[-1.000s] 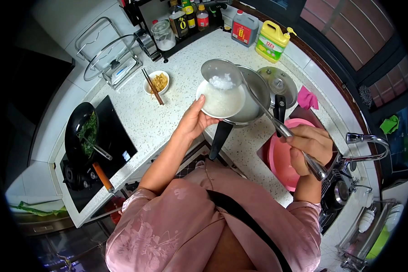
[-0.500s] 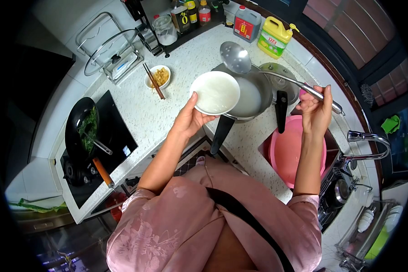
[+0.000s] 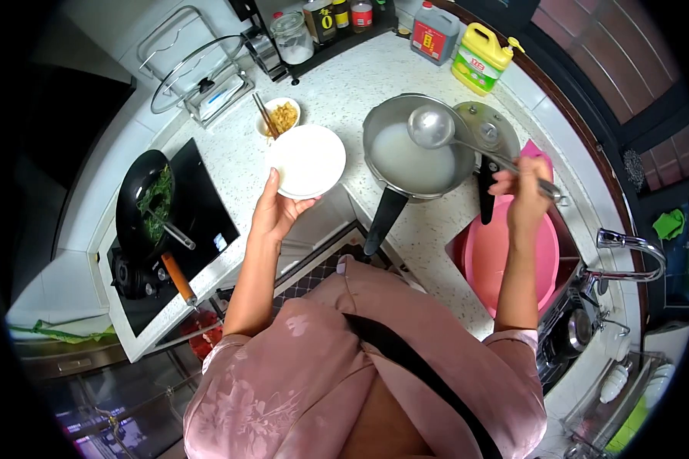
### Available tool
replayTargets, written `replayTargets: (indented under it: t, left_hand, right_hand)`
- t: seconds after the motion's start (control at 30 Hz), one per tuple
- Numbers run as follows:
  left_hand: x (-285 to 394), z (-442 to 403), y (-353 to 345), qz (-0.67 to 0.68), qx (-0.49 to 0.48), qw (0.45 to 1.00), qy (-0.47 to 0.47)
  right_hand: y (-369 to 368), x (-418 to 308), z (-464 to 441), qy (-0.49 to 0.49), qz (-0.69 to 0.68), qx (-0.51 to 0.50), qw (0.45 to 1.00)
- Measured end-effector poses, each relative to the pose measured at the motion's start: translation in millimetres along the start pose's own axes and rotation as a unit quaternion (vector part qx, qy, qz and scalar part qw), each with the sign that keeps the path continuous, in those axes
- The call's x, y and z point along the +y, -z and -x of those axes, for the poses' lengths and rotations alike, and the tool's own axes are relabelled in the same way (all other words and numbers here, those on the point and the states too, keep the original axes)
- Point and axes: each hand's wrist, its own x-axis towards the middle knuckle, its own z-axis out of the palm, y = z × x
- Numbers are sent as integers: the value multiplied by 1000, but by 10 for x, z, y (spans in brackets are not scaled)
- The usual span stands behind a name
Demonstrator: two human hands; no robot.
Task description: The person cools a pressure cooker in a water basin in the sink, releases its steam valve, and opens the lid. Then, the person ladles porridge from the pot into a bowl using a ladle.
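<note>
My left hand (image 3: pixel 277 214) grips a white bowl (image 3: pixel 308 161) by its near rim, with pale contents in it, away from the pot and over the counter's edge. In my right hand (image 3: pixel 527 190) is the handle of a metal ladle (image 3: pixel 432 126), whose round, perforated head is over the pot. Cloudy whitish liquid lies in the large metal pot (image 3: pixel 412 158), which has a black handle pointing toward me. Behind the white bowl sits a small bowl of yellowish food (image 3: pixel 285 116) with brown chopsticks (image 3: pixel 265 115) across it.
A black wok (image 3: pixel 147 203) with greens and a metal utensil is on the stove at left. At right, a pink basin (image 3: pixel 513 256) sits in the sink near the faucet (image 3: pixel 631 252). Behind the pot are a glass lid (image 3: pixel 488 131) and a yellow bottle (image 3: pixel 482 61).
My left hand has carried the white bowl left, away from the pot. The ladle, earlier tipped above the bowl with white grains, is now over the pot in my right hand.
</note>
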Motion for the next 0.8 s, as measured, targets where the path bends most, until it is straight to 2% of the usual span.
replayTargets:
  t: [0.1,0.13,0.23,0.33,0.4,0.43,0.5,0.53,0.6,0.63,0.67,0.73,0.8]
  left_hand:
    - [8,-6,16,-9,-18,1000,10]
    - [3,-20,-7,-10,-17,1000,6]
    - [-70,-75,-99,-5,-33,999,15]
    - [-138,-147,-212,0,-69,997,30]
    - [-172,-178,-308,-3,-83,996,39]
    - [-187,-190,-353,-7,-93,995,45]
    - [-226,-220,-440,-12,-92,995,48]
    - [-242,-233,-468,-19,-89,995,51]
    - [-276,-273,-485,-21,-103,992,63]
    - [-300,-290,-492,-23,-115,990,75]
    - [-326,-300,-503,-24,-118,990,77]
    - [-370,-313,-521,-20,-120,990,75]
    - [-405,-314,-518,-21,-119,989,84]
  right_hand:
    - [-35,-208,-76,2,-141,29,990]
    - [-52,-318,-53,11,-179,-16,984]
    - [-167,-480,72,45,-193,-51,979]
    - [-288,-533,271,200,-99,-169,960]
    - [-304,-622,349,297,14,-238,925]
    - [-309,-662,376,298,16,-237,925]
    - [-314,-719,411,420,178,-273,847]
    - [-301,-712,418,420,180,-273,847]
    - [-269,-688,429,363,145,-276,878]
    - [-268,-739,402,282,75,-290,911]
    - [-259,-723,400,282,78,-287,912]
    - [-250,-672,394,99,-61,-174,978]
    - [-258,-697,323,85,-77,-152,982]
